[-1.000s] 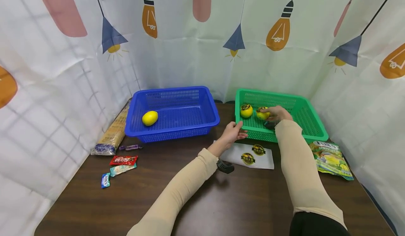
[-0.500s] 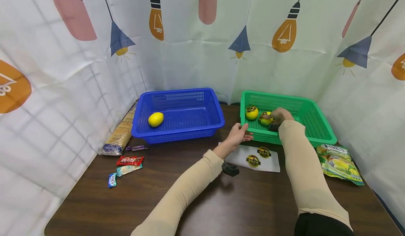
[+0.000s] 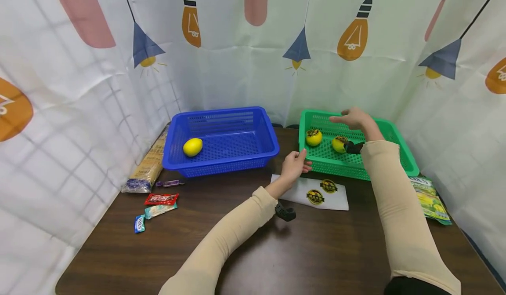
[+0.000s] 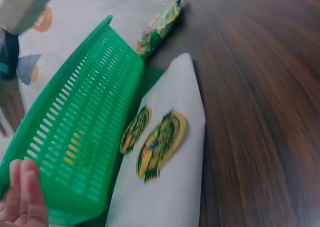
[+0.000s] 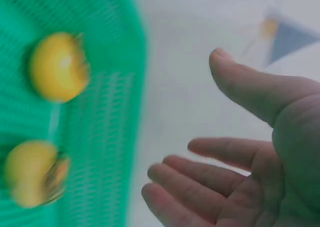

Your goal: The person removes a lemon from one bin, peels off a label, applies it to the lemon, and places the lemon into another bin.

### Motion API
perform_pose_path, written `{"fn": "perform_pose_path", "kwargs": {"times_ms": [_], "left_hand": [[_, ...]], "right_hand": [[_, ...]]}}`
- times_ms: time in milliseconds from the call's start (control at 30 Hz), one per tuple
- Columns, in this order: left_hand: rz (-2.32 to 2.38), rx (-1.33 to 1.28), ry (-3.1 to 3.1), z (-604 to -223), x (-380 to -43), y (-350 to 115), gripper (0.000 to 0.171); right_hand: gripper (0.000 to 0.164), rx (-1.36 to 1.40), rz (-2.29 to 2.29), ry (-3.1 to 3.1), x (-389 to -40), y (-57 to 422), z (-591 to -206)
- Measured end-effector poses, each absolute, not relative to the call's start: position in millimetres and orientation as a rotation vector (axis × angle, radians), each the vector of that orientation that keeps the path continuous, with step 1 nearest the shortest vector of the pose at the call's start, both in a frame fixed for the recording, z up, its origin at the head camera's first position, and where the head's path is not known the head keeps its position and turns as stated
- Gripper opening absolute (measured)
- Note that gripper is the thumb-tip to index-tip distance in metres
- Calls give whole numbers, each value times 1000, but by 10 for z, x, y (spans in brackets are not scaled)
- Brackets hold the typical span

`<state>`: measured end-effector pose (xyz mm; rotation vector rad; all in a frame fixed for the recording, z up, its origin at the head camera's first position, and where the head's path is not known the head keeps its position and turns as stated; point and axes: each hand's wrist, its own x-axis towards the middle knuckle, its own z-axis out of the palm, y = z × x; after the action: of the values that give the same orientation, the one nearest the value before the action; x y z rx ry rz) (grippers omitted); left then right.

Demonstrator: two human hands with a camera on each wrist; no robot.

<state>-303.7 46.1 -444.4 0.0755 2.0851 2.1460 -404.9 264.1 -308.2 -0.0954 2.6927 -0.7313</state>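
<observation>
In the head view my left hand (image 3: 293,165) grips the front left corner of the green basket (image 3: 336,166), thumb at the rim and fingers against the outer wall. The left wrist view shows those fingers (image 4: 32,189) by the basket's corner. Two yellow persimmons lie inside: one (image 3: 314,137) near the left wall, the other (image 3: 339,144) just to its right, partly covered by the black wrist camera. My right hand (image 3: 356,120) is raised over the basket. In the right wrist view its fingers (image 5: 200,192) and thumb are spread, holding nothing.
A blue basket (image 3: 225,167) with a lemon (image 3: 193,147) stands left of the green one. A white printed bag (image 3: 312,192) lies in front. Several small wrapped snacks (image 3: 161,199) and a long package (image 3: 148,165) are at the left, and a green-yellow packet (image 3: 431,198) at the right.
My right hand has let go of the right persimmon and risen up and to the right. That persimmon sits slightly further right in the green basket. My left hand has stayed at the corner.
</observation>
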Motion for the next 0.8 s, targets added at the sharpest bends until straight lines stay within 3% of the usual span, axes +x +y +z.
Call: {"fn": "perform_pose_path", "kwargs": {"times_ms": [167,333,567,800], "left_hand": [[1939,193,2207,-4411,-2937,268,50],[1800,489,2382,-4329,-2727,6,39],[1630,887,2531,-4313,-2447,-436,20],[1443,998,2546,-4525,-2239,-820,14]], "right_hand": [[76,-369,-766,2858,-3684,2378,-2821],[64,-581,-907,2968,-3173,2101,-2889],[45,-779,-1116,2859,-2569,1831,-3452],[37,-783,-1180,2624,-2180,1686,-4163]]}}
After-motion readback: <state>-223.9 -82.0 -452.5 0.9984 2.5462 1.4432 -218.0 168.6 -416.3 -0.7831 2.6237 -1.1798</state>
